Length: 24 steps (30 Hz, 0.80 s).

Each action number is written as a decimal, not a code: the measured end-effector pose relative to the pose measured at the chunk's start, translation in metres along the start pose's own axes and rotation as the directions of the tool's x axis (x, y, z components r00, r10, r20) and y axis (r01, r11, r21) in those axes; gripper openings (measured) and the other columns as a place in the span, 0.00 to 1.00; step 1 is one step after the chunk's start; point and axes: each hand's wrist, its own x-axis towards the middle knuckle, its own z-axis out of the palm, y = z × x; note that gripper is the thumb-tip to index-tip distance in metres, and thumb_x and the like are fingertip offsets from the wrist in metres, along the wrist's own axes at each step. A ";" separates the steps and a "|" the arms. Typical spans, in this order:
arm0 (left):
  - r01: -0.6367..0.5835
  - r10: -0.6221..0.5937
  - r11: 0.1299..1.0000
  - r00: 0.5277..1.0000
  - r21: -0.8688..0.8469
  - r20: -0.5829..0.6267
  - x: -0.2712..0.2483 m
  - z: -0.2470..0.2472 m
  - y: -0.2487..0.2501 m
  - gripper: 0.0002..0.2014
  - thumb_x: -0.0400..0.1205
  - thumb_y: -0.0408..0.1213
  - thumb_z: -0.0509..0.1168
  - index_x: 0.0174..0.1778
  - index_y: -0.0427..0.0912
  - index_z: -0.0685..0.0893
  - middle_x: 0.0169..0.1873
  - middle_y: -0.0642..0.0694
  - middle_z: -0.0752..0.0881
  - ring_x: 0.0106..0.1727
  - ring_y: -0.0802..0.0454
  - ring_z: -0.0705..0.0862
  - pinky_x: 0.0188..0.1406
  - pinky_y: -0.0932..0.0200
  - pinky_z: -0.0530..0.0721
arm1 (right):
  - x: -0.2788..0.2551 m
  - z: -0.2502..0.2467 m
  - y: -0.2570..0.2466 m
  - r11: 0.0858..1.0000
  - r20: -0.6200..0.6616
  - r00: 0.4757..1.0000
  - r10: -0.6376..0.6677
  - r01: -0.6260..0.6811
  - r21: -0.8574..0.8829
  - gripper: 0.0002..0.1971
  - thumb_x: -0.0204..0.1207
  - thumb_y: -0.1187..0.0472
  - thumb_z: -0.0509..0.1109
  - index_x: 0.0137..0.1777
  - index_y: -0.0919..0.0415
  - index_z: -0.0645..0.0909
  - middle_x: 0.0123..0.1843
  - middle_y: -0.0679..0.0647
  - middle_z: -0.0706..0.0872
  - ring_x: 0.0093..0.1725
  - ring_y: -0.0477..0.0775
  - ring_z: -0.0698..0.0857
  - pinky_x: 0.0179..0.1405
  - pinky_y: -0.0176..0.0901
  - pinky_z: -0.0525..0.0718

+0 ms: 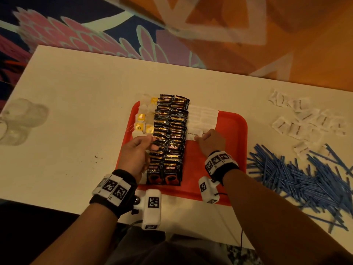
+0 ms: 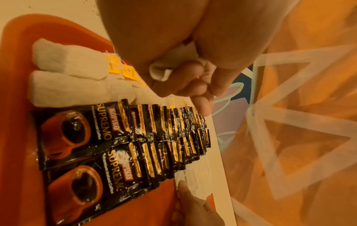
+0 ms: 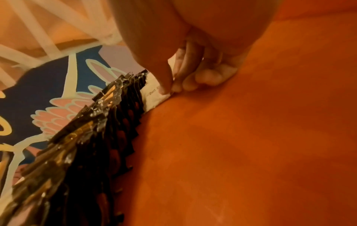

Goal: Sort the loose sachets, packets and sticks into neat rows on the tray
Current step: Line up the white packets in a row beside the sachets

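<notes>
Mid-row on the white sugar: right hand (image 1: 211,139) pinching a brown-sugar sachet (image 1: 194,134) flat against the red tray (image 1: 232,150), just beside the coffee rows. Left hand (image 1: 136,150) curled round a small white packet (image 2: 161,71) (probably a tea bag, too hidden to say) near the tea-bag rows (image 1: 144,119). Next, by judgement: release squarely, overlapping like its neighbours, then reach right for another.

Counts: two rows of black coffee sachets (image 1: 170,138), too overlapped to number; two short rows of tea bags; two rows of white sachets (image 1: 203,115). Off the tray, on the table (image 1: 76,111): roughly a dozen loose white sachets (image 1: 307,121), a large uncountable heap of blue sticks (image 1: 301,178).
</notes>
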 end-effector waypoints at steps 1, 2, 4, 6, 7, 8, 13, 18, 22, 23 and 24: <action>0.002 -0.002 1.000 1.000 -0.001 0.001 0.001 0.000 0.000 0.10 0.87 0.43 0.64 0.50 0.45 0.89 0.35 0.49 0.89 0.19 0.59 0.73 0.15 0.67 0.65 | -0.001 -0.001 0.000 1.000 -0.014 1.000 -0.025 0.026 0.009 0.12 0.76 0.52 0.76 0.41 0.55 0.76 0.40 0.48 0.81 0.35 0.42 0.77 0.27 0.36 0.71; 0.003 -0.003 1.000 1.000 -0.001 0.002 0.001 0.000 -0.001 0.10 0.87 0.43 0.64 0.50 0.44 0.89 0.35 0.49 0.88 0.18 0.59 0.72 0.15 0.67 0.65 | -0.002 -0.001 -0.002 0.997 -0.019 0.997 -0.077 0.077 -0.003 0.11 0.76 0.53 0.75 0.42 0.55 0.75 0.40 0.49 0.82 0.36 0.45 0.79 0.29 0.38 0.74; 0.003 -0.003 1.000 1.000 0.001 0.003 0.001 0.000 -0.002 0.09 0.87 0.42 0.64 0.49 0.45 0.89 0.34 0.49 0.88 0.18 0.59 0.73 0.14 0.67 0.66 | -0.003 -0.001 -0.006 0.963 -0.012 0.966 -0.259 0.257 -0.087 0.06 0.78 0.57 0.73 0.47 0.55 0.77 0.45 0.52 0.82 0.44 0.51 0.81 0.40 0.43 0.80; 0.004 -0.004 1.000 1.000 0.008 0.004 0.000 -0.001 -0.002 0.09 0.87 0.41 0.64 0.49 0.45 0.89 0.33 0.50 0.88 0.18 0.59 0.73 0.14 0.66 0.66 | -0.002 0.000 -0.011 0.894 0.038 0.909 -0.415 0.415 -0.170 0.05 0.79 0.62 0.71 0.53 0.57 0.82 0.52 0.54 0.81 0.54 0.54 0.79 0.53 0.44 0.79; 0.003 -0.003 1.000 1.000 0.012 0.004 0.000 -0.001 -0.003 0.09 0.87 0.40 0.63 0.49 0.45 0.89 0.32 0.51 0.88 0.18 0.59 0.74 0.14 0.66 0.66 | -0.001 0.002 -0.011 0.867 0.084 0.890 -0.448 0.455 -0.202 0.07 0.80 0.64 0.69 0.56 0.57 0.83 0.55 0.54 0.80 0.58 0.55 0.78 0.57 0.43 0.77; 0.002 -0.002 1.000 1.000 0.017 0.005 0.000 -0.001 -0.003 0.09 0.87 0.40 0.63 0.50 0.45 0.89 0.31 0.51 0.88 0.18 0.59 0.74 0.14 0.66 0.66 | 0.000 0.003 -0.012 0.852 0.129 0.884 -0.450 0.468 -0.234 0.10 0.80 0.65 0.69 0.60 0.57 0.83 0.58 0.55 0.79 0.62 0.55 0.76 0.60 0.43 0.75; 0.007 -0.007 1.000 1.000 0.016 0.017 -0.003 -0.002 -0.003 0.09 0.88 0.39 0.63 0.50 0.44 0.88 0.29 0.52 0.87 0.17 0.60 0.73 0.13 0.67 0.66 | -0.003 -0.004 -0.012 0.872 0.120 0.908 -0.401 0.419 -0.254 0.21 0.78 0.59 0.72 0.71 0.52 0.79 0.68 0.53 0.77 0.69 0.55 0.74 0.69 0.47 0.74; 0.082 -0.075 0.993 0.993 -0.085 0.091 -0.004 0.005 -0.003 0.19 0.88 0.53 0.58 0.52 0.42 0.86 0.31 0.49 0.85 0.21 0.57 0.72 0.13 0.66 0.63 | -0.019 -0.024 -0.014 0.928 -0.016 0.932 -0.362 0.358 -0.098 0.17 0.76 0.58 0.75 0.64 0.49 0.80 0.60 0.49 0.80 0.58 0.50 0.80 0.56 0.40 0.77; 0.155 -0.108 0.971 0.964 -0.181 0.244 -0.013 0.024 0.004 0.30 0.87 0.63 0.50 0.57 0.38 0.82 0.30 0.41 0.85 0.19 0.52 0.78 0.09 0.69 0.61 | -0.040 -0.048 -0.025 0.926 0.023 0.933 -0.360 0.354 0.131 0.07 0.76 0.59 0.75 0.53 0.51 0.85 0.48 0.47 0.87 0.46 0.44 0.84 0.47 0.38 0.83; 0.161 -0.104 0.970 0.953 -0.184 0.286 -0.016 0.030 0.006 0.32 0.86 0.64 0.49 0.58 0.38 0.81 0.31 0.38 0.85 0.19 0.50 0.80 0.09 0.69 0.61 | -0.048 -0.054 -0.029 0.911 0.051 0.920 -0.389 0.376 0.168 0.05 0.76 0.59 0.75 0.50 0.51 0.86 0.45 0.47 0.88 0.44 0.43 0.84 0.46 0.38 0.83; 0.162 -0.096 0.970 0.940 -0.181 0.327 -0.019 0.036 0.007 0.33 0.84 0.66 0.48 0.60 0.37 0.79 0.32 0.36 0.85 0.20 0.48 0.81 0.09 0.69 0.61 | -0.056 -0.059 -0.033 0.895 0.087 0.903 -0.420 0.397 0.202 0.04 0.75 0.59 0.76 0.46 0.49 0.87 0.44 0.47 0.89 0.43 0.43 0.85 0.46 0.40 0.85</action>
